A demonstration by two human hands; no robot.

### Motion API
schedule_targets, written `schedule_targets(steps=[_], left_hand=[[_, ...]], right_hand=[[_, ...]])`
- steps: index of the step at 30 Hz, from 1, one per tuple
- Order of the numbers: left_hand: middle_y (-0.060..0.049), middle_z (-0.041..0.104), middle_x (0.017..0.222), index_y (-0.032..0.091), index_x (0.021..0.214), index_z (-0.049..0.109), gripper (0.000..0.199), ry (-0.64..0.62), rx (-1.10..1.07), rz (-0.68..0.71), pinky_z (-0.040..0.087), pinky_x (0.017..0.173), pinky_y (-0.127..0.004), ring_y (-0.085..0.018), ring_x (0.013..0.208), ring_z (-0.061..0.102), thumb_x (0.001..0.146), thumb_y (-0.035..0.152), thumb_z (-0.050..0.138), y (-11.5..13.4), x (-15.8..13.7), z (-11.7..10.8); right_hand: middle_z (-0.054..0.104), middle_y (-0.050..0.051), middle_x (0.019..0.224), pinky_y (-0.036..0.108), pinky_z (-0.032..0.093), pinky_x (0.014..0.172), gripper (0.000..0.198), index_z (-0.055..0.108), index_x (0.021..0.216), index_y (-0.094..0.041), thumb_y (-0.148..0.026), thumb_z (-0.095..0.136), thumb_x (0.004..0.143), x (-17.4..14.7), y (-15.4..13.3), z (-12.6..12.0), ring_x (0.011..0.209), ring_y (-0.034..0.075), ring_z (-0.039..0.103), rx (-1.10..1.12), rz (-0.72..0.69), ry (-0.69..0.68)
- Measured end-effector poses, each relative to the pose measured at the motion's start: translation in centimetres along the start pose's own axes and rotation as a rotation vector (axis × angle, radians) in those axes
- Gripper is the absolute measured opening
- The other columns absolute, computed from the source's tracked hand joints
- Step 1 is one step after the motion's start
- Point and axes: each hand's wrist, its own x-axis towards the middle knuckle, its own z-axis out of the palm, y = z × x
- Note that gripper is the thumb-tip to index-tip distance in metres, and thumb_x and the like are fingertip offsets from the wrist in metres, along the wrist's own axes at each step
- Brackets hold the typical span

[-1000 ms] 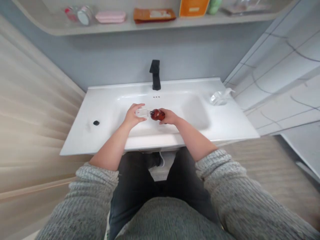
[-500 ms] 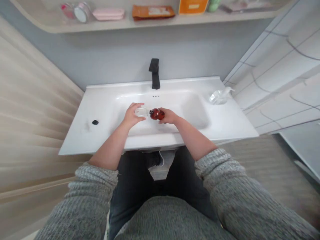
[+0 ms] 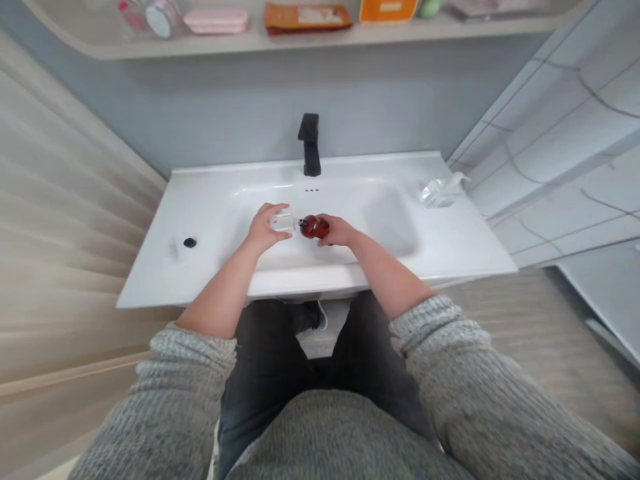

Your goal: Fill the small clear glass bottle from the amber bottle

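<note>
Over the sink basin, my left hand grips a small clear bottle, thumb and fingers on opposite sides of it. My right hand is wrapped round a reddish-brown bottle, tilted onto its side with its narrow dark neck pointing left. That neck meets or nearly meets the mouth of the clear bottle; whether they touch I cannot tell. On the counter left of the basin lies a small black cap.
A black faucet stands behind the basin. To the right is a clear pump bottle. Overhead, a shelf holds a pink case, an orange packet and other items. A pale curtain hangs at left.
Both hands and both bottles hold almost the same position. Only the camera view has shifted slightly.
</note>
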Motion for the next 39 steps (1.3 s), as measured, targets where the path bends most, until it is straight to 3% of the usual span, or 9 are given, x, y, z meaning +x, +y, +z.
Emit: schedule_targets(steps=[39], left_hand=[[-0.004,0.065,0.12,0.031,0.133,0.082,0.08,-0.008,0.057,0.0,0.062,0.101,-0.049,-0.031,0.116,0.068,0.055,0.034,0.1,0.0,-0.04,-0.13]], right_hand=[[0.083,0.004,0.118,0.036,0.059,0.096,0.075,0.073,0.135,-0.02,-0.019,0.094,0.062,-0.21,-0.58,-0.22,0.104,0.029,0.076,-0.023,0.014,-0.002]])
